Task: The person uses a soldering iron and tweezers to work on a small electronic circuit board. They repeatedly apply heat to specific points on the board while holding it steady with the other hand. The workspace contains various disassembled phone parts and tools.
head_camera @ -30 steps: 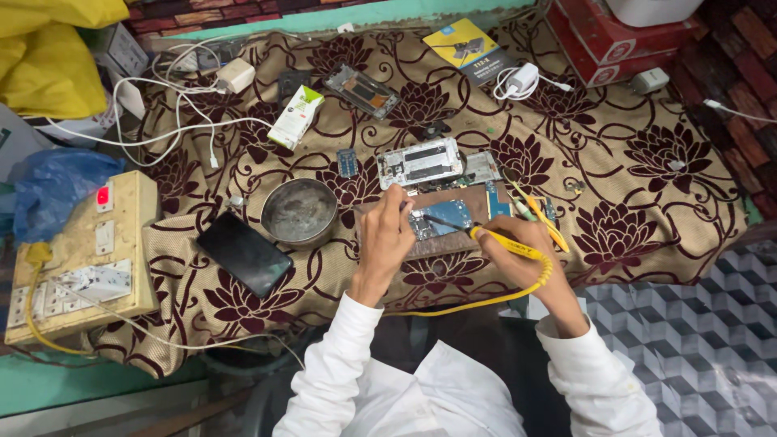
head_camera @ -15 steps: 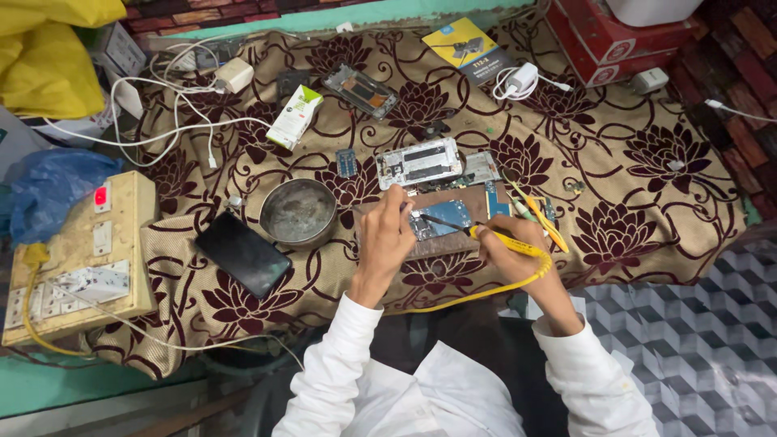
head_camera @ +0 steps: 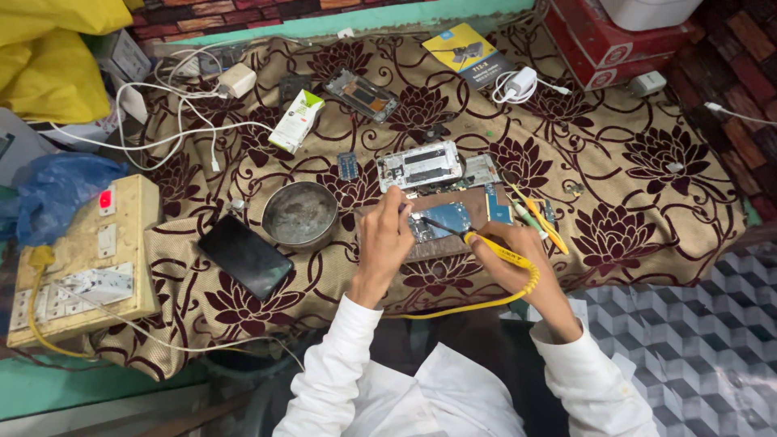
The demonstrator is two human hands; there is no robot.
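Observation:
My right hand grips a yellow-handled soldering iron whose dark tip touches a blue circuit board lying on a brown block. My left hand is closed at the board's left edge and holds something thin against it; I cannot tell what. An opened phone body lies just beyond the board. The iron's yellow cord loops toward my lap.
A round metal bowl and a black phone sit to the left. A switch board stands at the far left. Tweezers and tools lie right of the board. White chargers, cables and boxes crowd the far side of the floral cloth.
Both hands stay at the circuit board; the iron's tip shifts only slightly.

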